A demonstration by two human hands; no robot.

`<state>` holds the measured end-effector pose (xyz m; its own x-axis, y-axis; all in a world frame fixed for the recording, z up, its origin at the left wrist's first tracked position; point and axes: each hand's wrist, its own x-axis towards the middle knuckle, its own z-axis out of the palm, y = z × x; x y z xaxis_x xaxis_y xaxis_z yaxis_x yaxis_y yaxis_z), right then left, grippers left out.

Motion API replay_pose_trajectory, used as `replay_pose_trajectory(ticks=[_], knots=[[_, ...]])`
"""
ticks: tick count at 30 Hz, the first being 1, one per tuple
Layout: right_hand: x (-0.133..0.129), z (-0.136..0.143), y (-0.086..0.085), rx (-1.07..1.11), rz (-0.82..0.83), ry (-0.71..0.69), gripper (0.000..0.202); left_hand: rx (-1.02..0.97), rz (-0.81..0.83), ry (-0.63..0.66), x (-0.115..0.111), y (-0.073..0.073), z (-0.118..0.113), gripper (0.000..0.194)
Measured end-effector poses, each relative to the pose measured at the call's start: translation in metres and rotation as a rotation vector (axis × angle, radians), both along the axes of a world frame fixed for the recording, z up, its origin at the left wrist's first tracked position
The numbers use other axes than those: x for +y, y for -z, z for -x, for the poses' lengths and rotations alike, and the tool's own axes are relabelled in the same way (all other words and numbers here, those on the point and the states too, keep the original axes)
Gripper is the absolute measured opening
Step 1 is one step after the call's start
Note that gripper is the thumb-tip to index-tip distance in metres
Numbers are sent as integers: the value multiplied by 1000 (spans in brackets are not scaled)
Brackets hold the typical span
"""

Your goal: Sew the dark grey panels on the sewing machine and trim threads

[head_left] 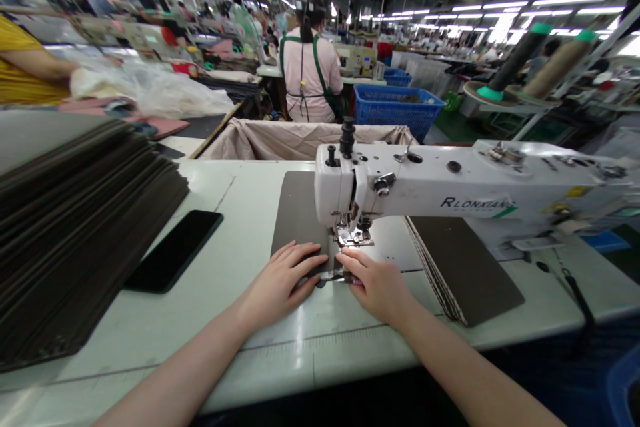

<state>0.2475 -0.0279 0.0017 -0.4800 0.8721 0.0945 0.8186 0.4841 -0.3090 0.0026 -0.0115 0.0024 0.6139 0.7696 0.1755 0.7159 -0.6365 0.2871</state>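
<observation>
My left hand [285, 280] lies flat on a dark grey-brown panel [297, 204], its fingers stretched toward the presser foot. The panel's edge runs beside the presser foot [353, 237] of a white sewing machine [390, 180]. Close in front of the foot is my right hand [383, 287], with its fingertips down at the panel. A small pair of metal thread snips [333, 276] pokes out from under the right fingers, its blades pointing left toward my left thumb. The right hand is closed around the snips, whose handle is mostly hidden.
A tall stack of dark panels [75, 234] stands at the left, beside a black phone [175, 250]. More panels [465, 267] lie right of the needle. Behind the table are a cloth-lined bin [300, 137], a blue crate [395, 107] and a seated person [310, 67]. Thread cones [517, 60] stand at right.
</observation>
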Motion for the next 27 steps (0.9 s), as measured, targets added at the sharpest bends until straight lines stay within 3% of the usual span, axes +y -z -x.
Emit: replay_pose_trajectory(ticks=[27], knots=[[0,0,1,30,-7,-3,53,22,-35,-80,6,12,-1,54]])
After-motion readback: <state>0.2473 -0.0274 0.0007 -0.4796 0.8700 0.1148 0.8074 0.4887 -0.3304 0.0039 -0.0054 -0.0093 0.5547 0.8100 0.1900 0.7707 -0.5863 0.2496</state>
